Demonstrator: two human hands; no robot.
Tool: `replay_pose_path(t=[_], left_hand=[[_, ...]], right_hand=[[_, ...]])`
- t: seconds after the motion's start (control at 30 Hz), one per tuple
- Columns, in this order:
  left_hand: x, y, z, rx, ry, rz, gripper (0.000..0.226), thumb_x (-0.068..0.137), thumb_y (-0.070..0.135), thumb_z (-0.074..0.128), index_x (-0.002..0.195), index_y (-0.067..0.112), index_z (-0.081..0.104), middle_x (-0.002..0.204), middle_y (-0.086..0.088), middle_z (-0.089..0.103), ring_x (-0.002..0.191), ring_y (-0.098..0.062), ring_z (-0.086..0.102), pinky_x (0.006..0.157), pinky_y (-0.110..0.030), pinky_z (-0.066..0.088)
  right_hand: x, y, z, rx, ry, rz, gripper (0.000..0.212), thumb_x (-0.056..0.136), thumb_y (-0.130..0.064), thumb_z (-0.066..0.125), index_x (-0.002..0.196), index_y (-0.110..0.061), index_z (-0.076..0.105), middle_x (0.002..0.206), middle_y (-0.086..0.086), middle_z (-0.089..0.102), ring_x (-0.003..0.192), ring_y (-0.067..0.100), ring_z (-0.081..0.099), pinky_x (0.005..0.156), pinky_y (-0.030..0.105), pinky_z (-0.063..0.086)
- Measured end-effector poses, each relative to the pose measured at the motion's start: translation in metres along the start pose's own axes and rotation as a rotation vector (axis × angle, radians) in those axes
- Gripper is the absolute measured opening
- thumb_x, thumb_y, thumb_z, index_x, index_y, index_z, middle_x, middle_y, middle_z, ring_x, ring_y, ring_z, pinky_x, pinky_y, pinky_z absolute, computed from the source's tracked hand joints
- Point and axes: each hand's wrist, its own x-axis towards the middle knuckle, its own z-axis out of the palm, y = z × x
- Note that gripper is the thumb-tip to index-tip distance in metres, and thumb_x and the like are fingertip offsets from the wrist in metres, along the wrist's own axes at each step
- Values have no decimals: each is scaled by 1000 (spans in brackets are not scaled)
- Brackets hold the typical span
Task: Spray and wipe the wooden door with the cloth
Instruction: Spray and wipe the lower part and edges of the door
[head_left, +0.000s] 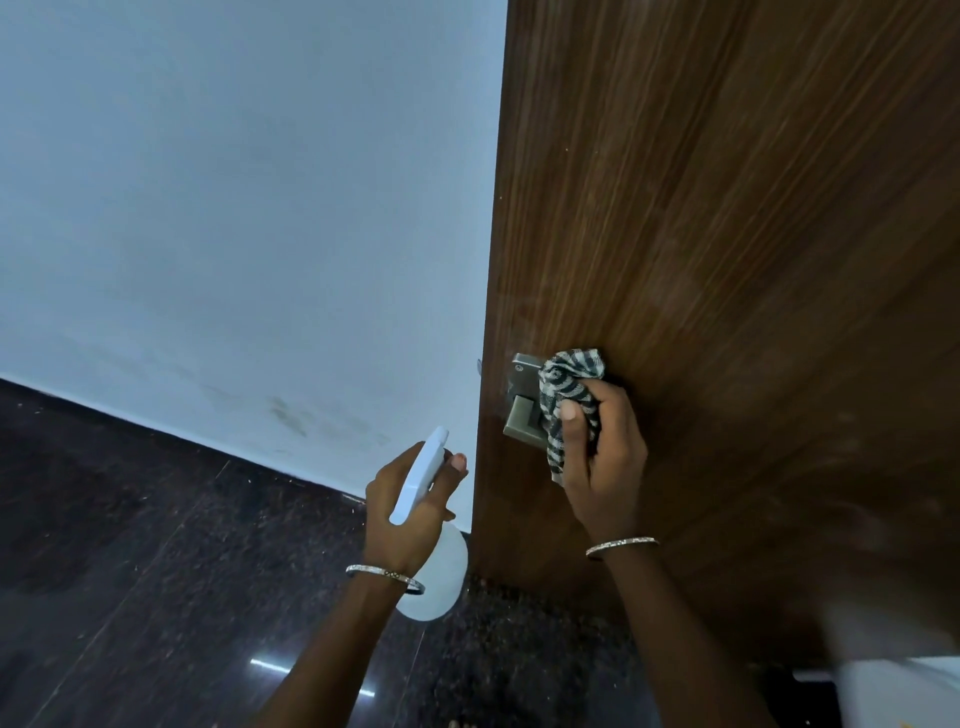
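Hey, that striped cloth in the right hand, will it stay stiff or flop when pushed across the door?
Probably floppy: the cloth is bunched in folds in the right hand, a tail hanging loose below. Likely light, since a few curled fingers hold it. It may snag on the metal handle it touches.

Around you: a pale wall (234, 208) and a dark floor (130, 597).
The plain bluish-white wall fills the left of your view, with brownish smudges (291, 415) low on it, near where it meets the floor. The floor is dark, speckled, polished stone with thin joint lines, and it throws back two short bright light streaks (270, 665). In your bottom right corner sits a blurred white thing (893, 691) that cannot be made out.
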Motion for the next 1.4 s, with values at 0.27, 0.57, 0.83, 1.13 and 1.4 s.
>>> replay_pose_path(t=[0.27,0.57,0.83,1.13,1.4], left_hand=[[4,-3,4,-7,-6,-29,57,76,55,73,117,15,70,105,-4,72,92,-25,70,56,-23,58],[0,7,5,-12,-46,-26,52,74,53,68,113,19,69,104,-3,73,93,-26,70,59,-24,59],[0,6,-4,-4,-38,-25,54,74,52,68,114,16,69,104,-4,73,93,-26,70,58,-23,59],[2,1,-5,-26,-48,-48,57,73,52,69,116,15,68,106,-6,72,94,-25,70,57,-23,58],[2,-4,-3,-25,-46,-60,60,72,53,69,119,15,67,108,-6,71,95,-28,70,59,-24,59]], right_hand=[[-6,2,-11,178,-105,376,19,102,-28,64,107,-14,76,88,-6,75,83,12,72,69,38,60],[22,-14,-40,-157,-251,283,15,97,-29,70,106,-20,79,96,-10,76,88,12,71,80,39,61],[33,11,-40,-351,-132,-453,21,100,2,60,111,1,78,128,17,56,112,33,60,97,40,55],[24,29,-47,-167,-364,-241,36,91,0,71,124,-13,76,122,5,66,107,7,64,95,18,54],[13,-1,-34,226,-359,513,17,95,-9,73,95,-24,81,89,0,80,89,13,76,79,32,61]])
